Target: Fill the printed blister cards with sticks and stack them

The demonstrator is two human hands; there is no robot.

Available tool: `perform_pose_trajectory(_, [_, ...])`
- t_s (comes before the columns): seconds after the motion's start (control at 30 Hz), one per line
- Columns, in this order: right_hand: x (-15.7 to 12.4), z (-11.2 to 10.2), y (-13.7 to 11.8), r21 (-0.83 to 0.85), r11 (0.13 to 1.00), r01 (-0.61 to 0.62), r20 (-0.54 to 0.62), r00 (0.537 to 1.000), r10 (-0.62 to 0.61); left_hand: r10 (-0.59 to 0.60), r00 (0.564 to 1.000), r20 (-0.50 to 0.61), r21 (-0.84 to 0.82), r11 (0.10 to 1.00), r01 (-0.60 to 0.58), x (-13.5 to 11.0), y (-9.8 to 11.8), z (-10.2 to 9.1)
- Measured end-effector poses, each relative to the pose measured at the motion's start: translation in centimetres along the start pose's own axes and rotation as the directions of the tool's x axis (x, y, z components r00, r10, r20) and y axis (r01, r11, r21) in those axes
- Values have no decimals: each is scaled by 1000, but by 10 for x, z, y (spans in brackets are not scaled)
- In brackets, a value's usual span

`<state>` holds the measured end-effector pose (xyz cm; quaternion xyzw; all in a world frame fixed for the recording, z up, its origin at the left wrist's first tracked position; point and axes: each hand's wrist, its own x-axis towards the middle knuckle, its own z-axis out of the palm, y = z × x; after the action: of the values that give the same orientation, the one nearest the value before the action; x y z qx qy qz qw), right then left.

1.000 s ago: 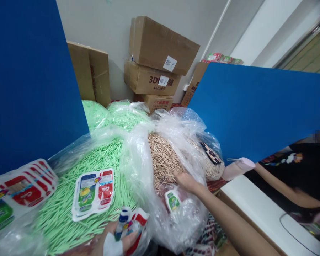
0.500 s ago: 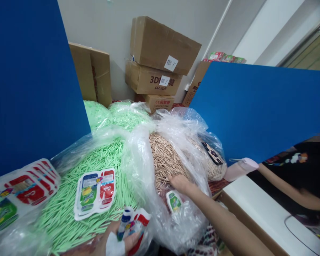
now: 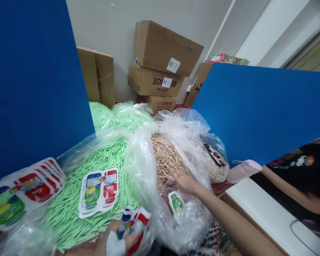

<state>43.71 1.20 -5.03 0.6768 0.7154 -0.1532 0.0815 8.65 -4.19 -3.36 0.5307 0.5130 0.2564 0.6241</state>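
My right hand (image 3: pixel 184 182) reaches into a clear plastic bag (image 3: pixel 176 149) of brown sticks (image 3: pixel 165 160); its fingers curl down onto the sticks, and what they hold is hidden. My left hand (image 3: pixel 114 241), a white bandage on one finger, is closed on a small bottle-shaped printed pack (image 3: pixel 132 222) at the bottom edge. A heap of green sticks (image 3: pixel 96 177) in another clear bag lies to the left, with a stack of printed blister packs (image 3: pixel 100 192) on top. A single green-labelled pack (image 3: pixel 176 202) lies just below my right hand.
More printed packs (image 3: pixel 24 192) are piled at far left. Blue boards (image 3: pixel 34 81) (image 3: pixel 258 110) stand on both sides. Cardboard boxes (image 3: pixel 160 60) are stacked against the back wall. Another person in a black shirt (image 3: pixel 301 174) sits at right by a pink bottle (image 3: pixel 242 170) and a white table (image 3: pixel 269 217).
My right hand shifted slightly leftward over the brown sticks, then back a little. The view drifted a bit to the left. My left hand keeps its hold.
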Motion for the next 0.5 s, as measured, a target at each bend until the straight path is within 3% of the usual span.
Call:
perform_pose_trajectory(0.1, [-5, -1, 2, 212, 977, -19, -31, 999, 26, -3, 999, 48, 11, 1000, 2, 1, 5, 3])
perform_pose_trajectory(0.2, [-6, 2, -2, 439, 897, -46, -67, 994, 84, 17, 994, 112, 13, 1000, -19, 2, 8, 5])
perform_pose_trajectory(0.3, [-8, 5, -11, 638, 768, -59, -79, 987, 141, 64, 990, 122, 15, 998, -66, 5, 3, 4])
perform_pose_trajectory(0.5, [-18, -3, -35, 871, 490, -17, -68, 986, 155, 124, 992, 0, -93, 988, -123, 10, -2, 2])
